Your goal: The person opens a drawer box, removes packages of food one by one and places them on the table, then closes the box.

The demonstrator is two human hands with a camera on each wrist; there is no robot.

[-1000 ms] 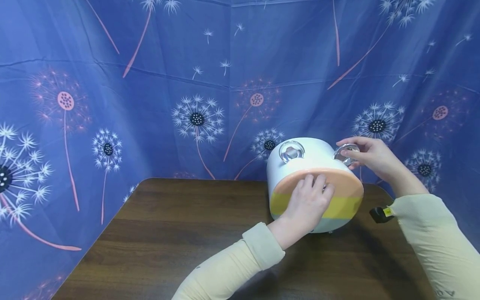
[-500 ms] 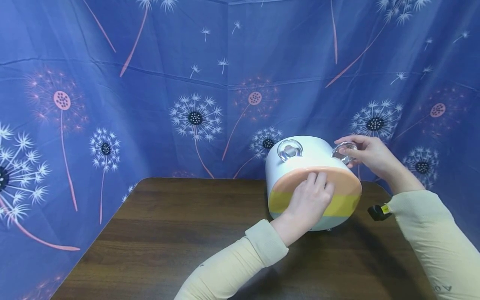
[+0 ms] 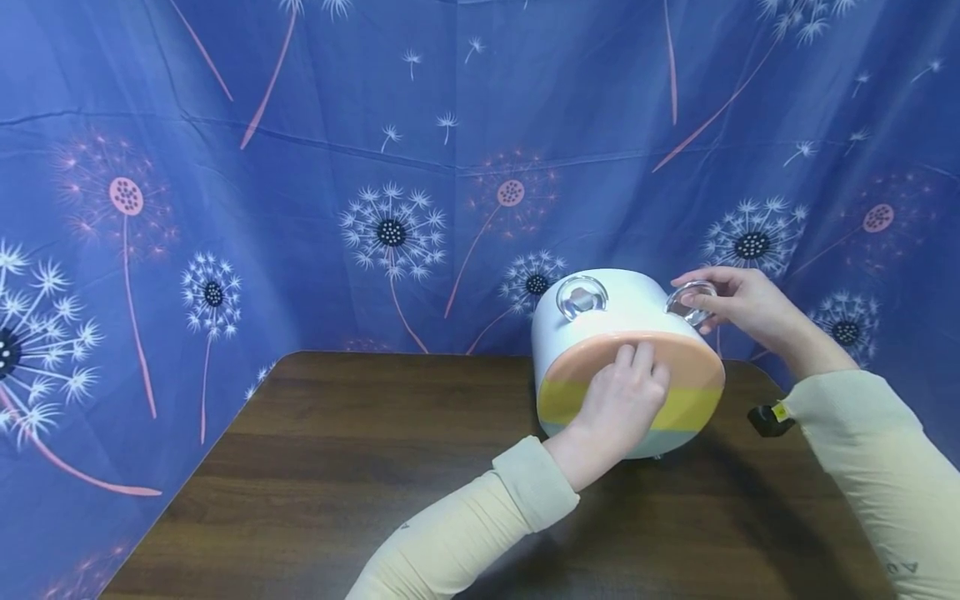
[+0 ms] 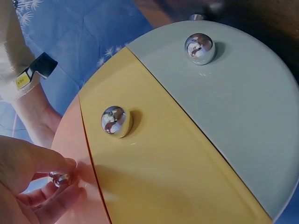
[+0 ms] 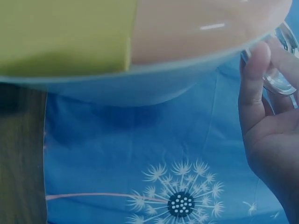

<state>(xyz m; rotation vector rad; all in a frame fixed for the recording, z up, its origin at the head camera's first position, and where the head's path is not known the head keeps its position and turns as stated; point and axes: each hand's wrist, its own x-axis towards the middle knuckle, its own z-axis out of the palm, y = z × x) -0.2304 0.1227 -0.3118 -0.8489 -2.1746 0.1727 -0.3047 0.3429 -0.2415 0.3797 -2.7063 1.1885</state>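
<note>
Slightly rightward across the peach band [image 3: 686, 362], the left hand [image 3: 626, 400] has been shifted since a second ago, its fingers drawn closer together. On that band, a shiny knob [image 4: 60, 179] is pinched between the left thumb and fingers. At the box's top right, a clear ring [image 3: 672, 302] is pinched by the fingers of the right hand [image 3: 750, 304]; another ring [image 3: 564, 302] is fixed at the top left. The white box [image 3: 626, 312] is placed toward the right rear of the counter [image 3: 375, 467], before blue patterned cloth [image 3: 300, 208]. Lower down, a yellow-band knob [image 4: 115, 121] and a grey-green-band knob [image 4: 200, 48] are mounted.
</note>
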